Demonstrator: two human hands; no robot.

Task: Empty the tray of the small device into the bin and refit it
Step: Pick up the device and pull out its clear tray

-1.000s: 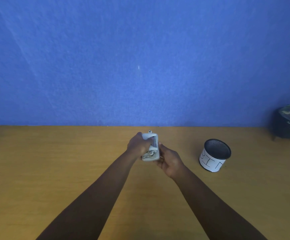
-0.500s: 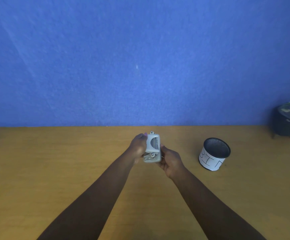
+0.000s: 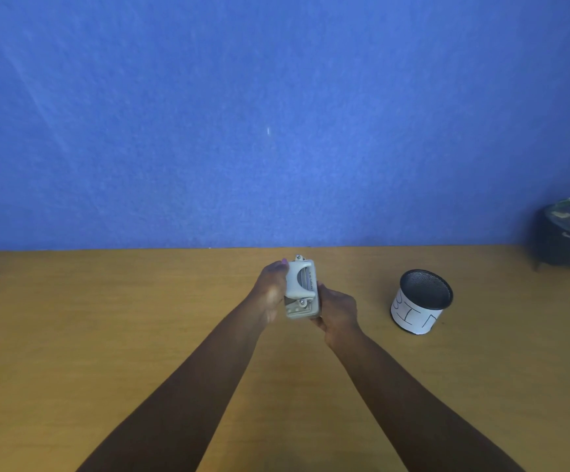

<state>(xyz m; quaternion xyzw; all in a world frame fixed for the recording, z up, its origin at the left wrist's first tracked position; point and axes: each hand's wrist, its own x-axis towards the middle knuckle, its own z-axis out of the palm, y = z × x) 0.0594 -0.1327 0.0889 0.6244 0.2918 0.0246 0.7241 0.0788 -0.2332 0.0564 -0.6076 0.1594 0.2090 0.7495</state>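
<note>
The device [image 3: 302, 289], a hole punch, has a pale grey lever that looks like matt plastic, with small shiny metal screws at its near and far ends. The bin [image 3: 421, 301] on the right is black wire mesh, dull in finish, wrapped low down in white paper with handwritten letters. The table [image 3: 106, 318] looks like wood or wood laminate, smooth with a soft sheen. The far wall [image 3: 276, 114] is blue and matt, faintly fuzzy like felt. The far-right pot [image 3: 562, 243] is dark, slightly glossy.
</note>
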